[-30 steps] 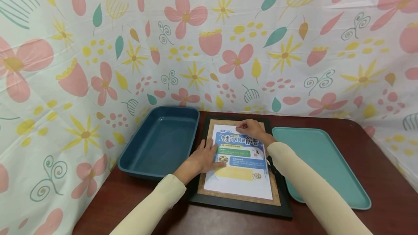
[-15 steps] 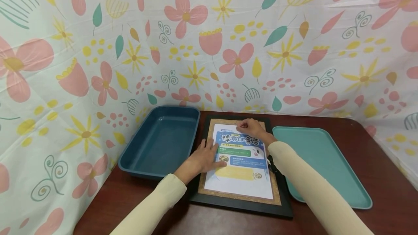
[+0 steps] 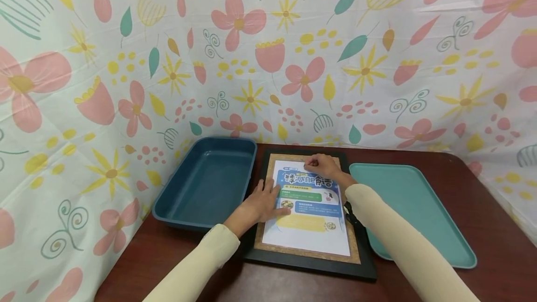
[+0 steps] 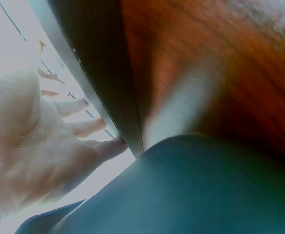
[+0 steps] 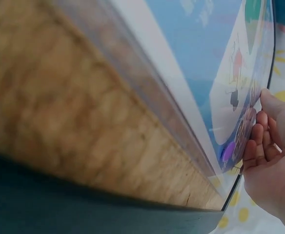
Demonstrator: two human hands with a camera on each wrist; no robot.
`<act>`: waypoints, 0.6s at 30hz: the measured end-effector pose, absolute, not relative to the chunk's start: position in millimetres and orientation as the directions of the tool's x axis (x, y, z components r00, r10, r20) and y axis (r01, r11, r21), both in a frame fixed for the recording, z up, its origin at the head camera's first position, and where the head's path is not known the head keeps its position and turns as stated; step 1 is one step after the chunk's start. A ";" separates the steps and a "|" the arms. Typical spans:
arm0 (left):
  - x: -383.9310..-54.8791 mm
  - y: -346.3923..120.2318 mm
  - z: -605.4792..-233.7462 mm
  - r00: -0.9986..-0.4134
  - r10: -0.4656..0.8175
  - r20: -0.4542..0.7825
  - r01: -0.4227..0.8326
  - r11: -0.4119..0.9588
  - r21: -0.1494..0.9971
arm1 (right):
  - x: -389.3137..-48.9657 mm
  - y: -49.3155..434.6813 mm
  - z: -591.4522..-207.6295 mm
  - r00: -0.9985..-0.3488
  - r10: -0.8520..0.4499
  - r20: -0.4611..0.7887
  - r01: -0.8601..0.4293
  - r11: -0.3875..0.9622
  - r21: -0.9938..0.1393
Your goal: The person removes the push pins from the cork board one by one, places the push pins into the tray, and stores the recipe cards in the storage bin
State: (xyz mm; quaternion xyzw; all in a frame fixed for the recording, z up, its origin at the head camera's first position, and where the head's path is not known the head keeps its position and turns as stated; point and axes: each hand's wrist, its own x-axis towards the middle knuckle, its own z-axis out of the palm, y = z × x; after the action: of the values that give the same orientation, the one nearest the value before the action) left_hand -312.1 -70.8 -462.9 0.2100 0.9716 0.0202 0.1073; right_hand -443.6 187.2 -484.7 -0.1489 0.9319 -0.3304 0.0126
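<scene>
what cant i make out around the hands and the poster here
Head view: what, if anything, the right hand pinches at the top of the poster; that hand covers the spot.
Head view: the poster's smaller print; too tiny to read.
Head view: what the black item by the right sleeve is; the sleeve covers part of it.
Left wrist view: details on the pale surface beside the left hand; glare washes them out.

- "减肥食谱" was printed in the title of the sheet, preceded by an unclear character.
- Smaller lines below were too small to be read.
</scene>
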 end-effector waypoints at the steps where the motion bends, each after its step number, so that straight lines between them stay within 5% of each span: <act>1: -312.2 -70.7 -462.5 -0.889 0.413 -0.199 0.405 0.911 0.082 | -443.6 187.6 -484.6 -0.954 -0.290 0.080 -0.276 0.739 -0.615; 18: -310.2 -69.4 -462.3 -0.893 0.401 -0.205 0.392 0.916 0.084 | -435.9 204.7 -473.7 -0.928 -0.314 0.203 -0.372 0.723 -0.582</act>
State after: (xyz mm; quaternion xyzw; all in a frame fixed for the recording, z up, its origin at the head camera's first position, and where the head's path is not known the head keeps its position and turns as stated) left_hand -310.2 -69.4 -462.3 0.2040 0.9726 0.0201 0.1097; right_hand -435.9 204.7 -473.7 -0.1848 0.9271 -0.3230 -0.0450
